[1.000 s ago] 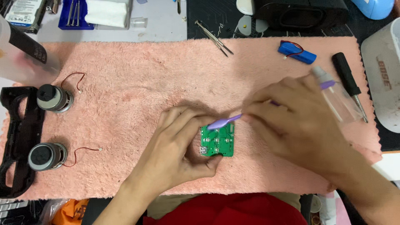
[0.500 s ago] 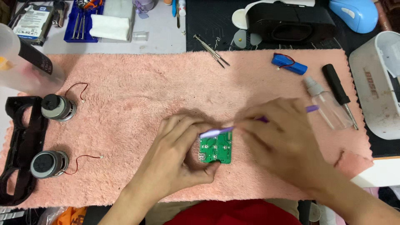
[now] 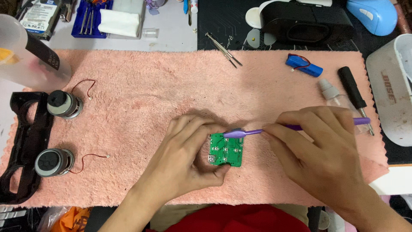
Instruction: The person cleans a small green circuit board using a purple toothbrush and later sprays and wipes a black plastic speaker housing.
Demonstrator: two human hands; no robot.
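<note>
left hand [image 3: 189, 159] is pinching the green circuit board [image 3: 226, 150] on the pink towel [image 3: 141, 107] | right hand [image 3: 322, 146] is gripping a purple brush [image 3: 257, 132], bristles touching the board's top edge | judging: cleaning is under way, lower board not yet reached

circuit board [image 3: 226, 150] on towel [image 3: 150, 107], speakers [image 3: 53, 161] left

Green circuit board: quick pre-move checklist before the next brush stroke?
1. Green circuit board pinned on the pink towel by the left hand: ok.
2. Purple brush head on the board's top edge: ok.
3. Right hand grips the brush handle: ok.
4. Left fingers clear of the bristles: cannot tell, they sit close.
5. Blue battery and two speaker drivers away from the board: ok.
6. Debris on the board: cannot tell.
</note>
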